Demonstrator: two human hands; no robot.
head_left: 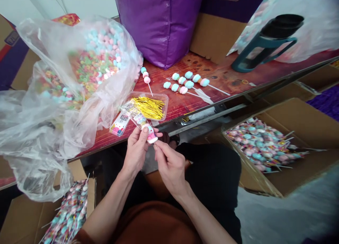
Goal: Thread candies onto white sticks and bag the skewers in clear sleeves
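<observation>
My left hand (136, 150) is closed around a marshmallow skewer (150, 135), thumb on top. Its upper part sits inside a clear printed wrapper (136, 115), while a pink and white marshmallow shows at the lower end. Just below that end, my right hand (171, 162) is closed in a pinch on what looks like the thin stick, mostly hidden by the fingers. Beyond the hands lies a clear plastic tray (166, 106) of gold twist ties (150, 107). Left of it, a printed card or wrapper (119, 124) rests at the table's edge.
Several bare marshmallow skewers (182, 82) lie on the red table (174, 106). A large clear bag (87, 67) of loose candies covers the left. Behind stand a purple bag (161, 28) and teal-handled bottle (262, 46). Cardboard boxes (312, 127) of wrapped skewers flank my legs.
</observation>
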